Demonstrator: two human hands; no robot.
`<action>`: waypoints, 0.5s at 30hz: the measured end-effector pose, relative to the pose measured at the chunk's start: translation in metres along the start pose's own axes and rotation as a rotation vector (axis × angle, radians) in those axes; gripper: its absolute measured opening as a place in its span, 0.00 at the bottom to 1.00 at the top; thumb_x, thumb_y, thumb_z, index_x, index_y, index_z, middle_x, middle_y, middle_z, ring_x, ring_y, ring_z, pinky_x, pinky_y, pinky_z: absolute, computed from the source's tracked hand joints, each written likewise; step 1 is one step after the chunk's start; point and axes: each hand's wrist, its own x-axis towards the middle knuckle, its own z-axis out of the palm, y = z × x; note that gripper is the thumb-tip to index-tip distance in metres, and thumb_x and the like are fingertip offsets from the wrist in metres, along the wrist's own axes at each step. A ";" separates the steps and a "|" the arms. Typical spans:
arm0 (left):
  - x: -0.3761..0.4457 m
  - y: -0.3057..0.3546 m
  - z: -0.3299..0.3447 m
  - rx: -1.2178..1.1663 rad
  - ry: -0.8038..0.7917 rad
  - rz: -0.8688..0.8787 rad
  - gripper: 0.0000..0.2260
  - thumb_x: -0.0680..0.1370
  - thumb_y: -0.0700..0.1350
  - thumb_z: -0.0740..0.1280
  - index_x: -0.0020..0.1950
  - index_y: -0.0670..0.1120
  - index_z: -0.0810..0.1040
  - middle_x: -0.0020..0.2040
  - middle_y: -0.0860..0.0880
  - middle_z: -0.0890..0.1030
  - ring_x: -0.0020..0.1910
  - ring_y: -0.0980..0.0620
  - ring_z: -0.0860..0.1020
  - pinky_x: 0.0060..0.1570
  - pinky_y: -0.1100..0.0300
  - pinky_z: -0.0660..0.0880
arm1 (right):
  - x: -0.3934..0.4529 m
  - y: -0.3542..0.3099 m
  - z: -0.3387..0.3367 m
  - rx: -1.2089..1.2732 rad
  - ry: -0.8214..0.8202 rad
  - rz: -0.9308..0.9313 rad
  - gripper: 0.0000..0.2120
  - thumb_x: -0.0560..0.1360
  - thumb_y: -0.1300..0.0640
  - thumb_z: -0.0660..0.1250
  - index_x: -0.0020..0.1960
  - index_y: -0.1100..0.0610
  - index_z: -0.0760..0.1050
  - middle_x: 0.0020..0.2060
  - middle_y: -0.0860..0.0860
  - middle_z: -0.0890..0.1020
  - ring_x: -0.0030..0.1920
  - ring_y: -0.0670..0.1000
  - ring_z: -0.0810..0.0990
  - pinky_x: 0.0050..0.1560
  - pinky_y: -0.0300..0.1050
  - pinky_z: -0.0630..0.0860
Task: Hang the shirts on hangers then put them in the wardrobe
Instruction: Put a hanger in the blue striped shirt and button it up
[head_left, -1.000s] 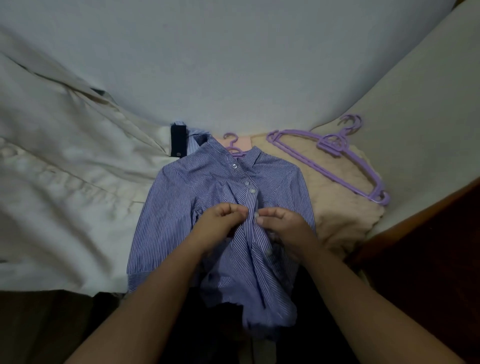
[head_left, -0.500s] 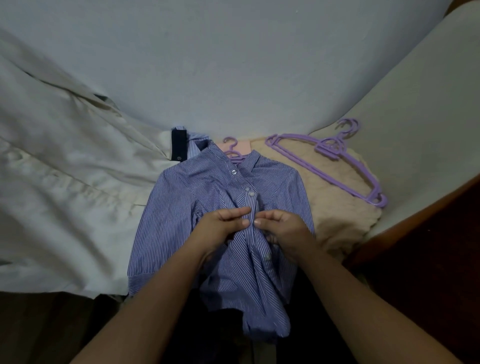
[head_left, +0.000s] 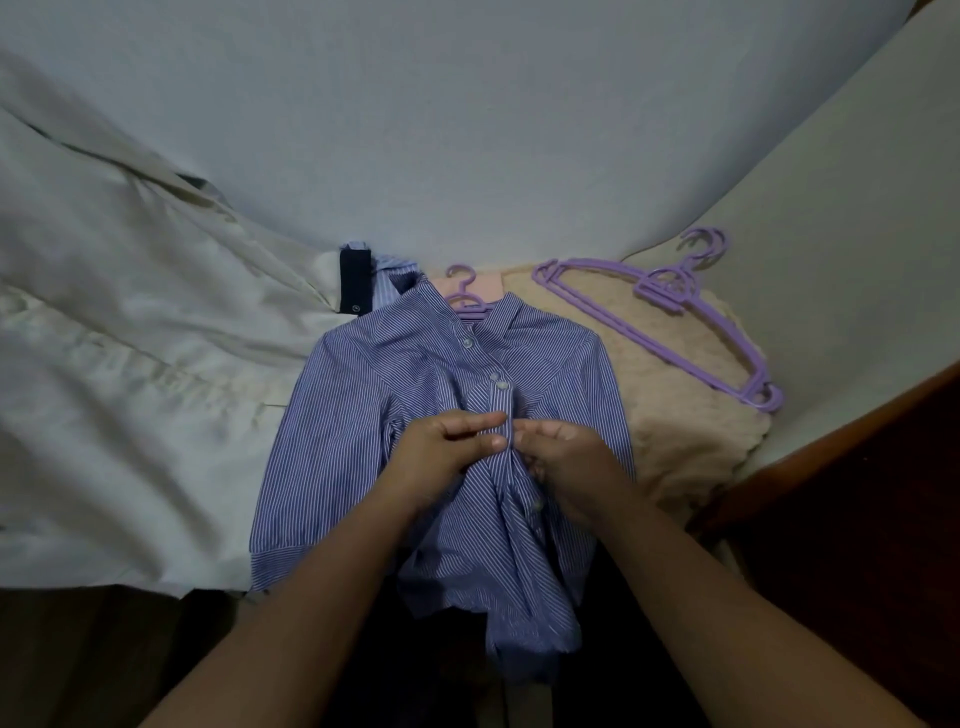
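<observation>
A blue-and-white striped shirt lies face up on the bed with a purple hanger inside it, only the hook showing above the collar. My left hand and my right hand meet at the shirt's button placket in the middle of its chest. Each hand pinches one edge of the placket just below the third button. The upper buttons look fastened. Spare purple hangers lie stacked to the right on a beige fluffy garment.
A pale cream shirt is spread over the left of the bed. A dark-cuffed light blue garment peeks out behind the striped collar. A grey sheet covers the bed beyond. A dark wooden edge runs at the right.
My hands have shifted slightly along the placket and closed together on it; the shirt front has bunched a little more between them. The hangers have not moved.
</observation>
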 end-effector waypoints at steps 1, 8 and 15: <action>0.001 0.000 0.000 -0.003 0.000 -0.002 0.11 0.71 0.33 0.72 0.50 0.47 0.83 0.45 0.53 0.83 0.45 0.62 0.82 0.44 0.73 0.74 | 0.000 0.000 0.001 0.070 -0.010 0.023 0.06 0.76 0.66 0.65 0.48 0.62 0.80 0.37 0.57 0.84 0.36 0.51 0.82 0.36 0.41 0.77; 0.004 -0.004 -0.003 -0.056 -0.035 -0.054 0.11 0.74 0.33 0.68 0.52 0.46 0.82 0.46 0.54 0.85 0.49 0.61 0.82 0.46 0.72 0.75 | 0.000 -0.006 0.002 0.258 -0.073 0.111 0.09 0.76 0.68 0.62 0.55 0.70 0.75 0.44 0.63 0.82 0.43 0.56 0.83 0.44 0.46 0.80; 0.009 -0.003 -0.009 -0.006 -0.040 -0.040 0.10 0.72 0.30 0.69 0.50 0.41 0.82 0.40 0.52 0.85 0.42 0.61 0.82 0.43 0.71 0.75 | -0.002 -0.013 0.000 0.187 -0.161 0.148 0.06 0.77 0.66 0.61 0.49 0.67 0.75 0.34 0.55 0.83 0.33 0.48 0.82 0.34 0.39 0.78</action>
